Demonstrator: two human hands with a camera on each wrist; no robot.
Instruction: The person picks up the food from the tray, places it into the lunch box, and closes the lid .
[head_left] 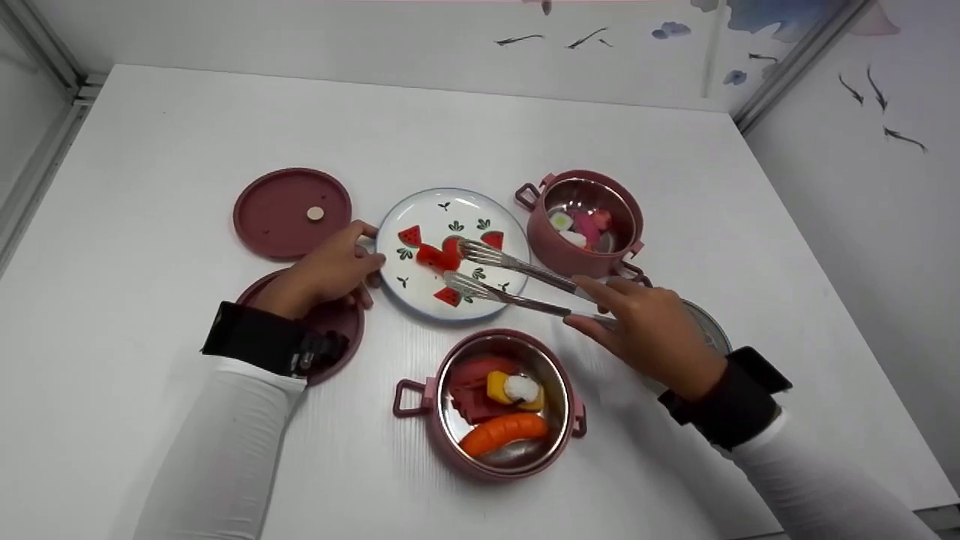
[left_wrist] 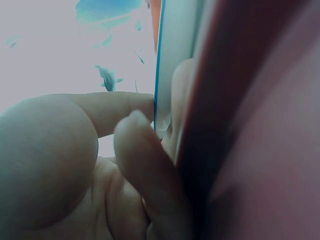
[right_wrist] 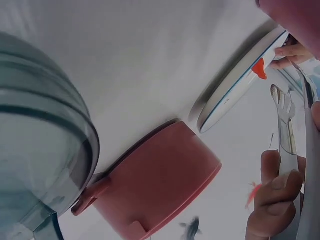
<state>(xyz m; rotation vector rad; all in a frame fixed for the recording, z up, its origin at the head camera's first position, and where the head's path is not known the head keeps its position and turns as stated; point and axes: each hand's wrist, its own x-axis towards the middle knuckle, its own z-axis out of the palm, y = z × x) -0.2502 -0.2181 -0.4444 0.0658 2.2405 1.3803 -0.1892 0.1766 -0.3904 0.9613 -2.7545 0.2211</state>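
At the left rim of a white plate (head_left: 480, 210) printed with watermelon slices, my left hand (head_left: 330, 270) pinches the edge; its fingers (left_wrist: 120, 112) lie against the rim in the left wrist view. My right hand (head_left: 649, 330) grips metal tongs (head_left: 536, 274) that reach over the plate from the right. Their two slotted heads are spread apart, close by a glossy red toy food piece (head_left: 435, 257) on the plate. That red piece (right_wrist: 259, 68) also shows on the plate in the right wrist view.
A pink pot (head_left: 499, 465) in front holds an orange ridged piece, a yellow-and-white piece and dark red pieces. Another pot (head_left: 577, 259) behind right holds small toy foods. Two dark red round trays (head_left: 281, 206) lie left, one bearing a beige disc (head_left: 315, 214). Clear glassware (right_wrist: 45, 150) stands beneath my right wrist.
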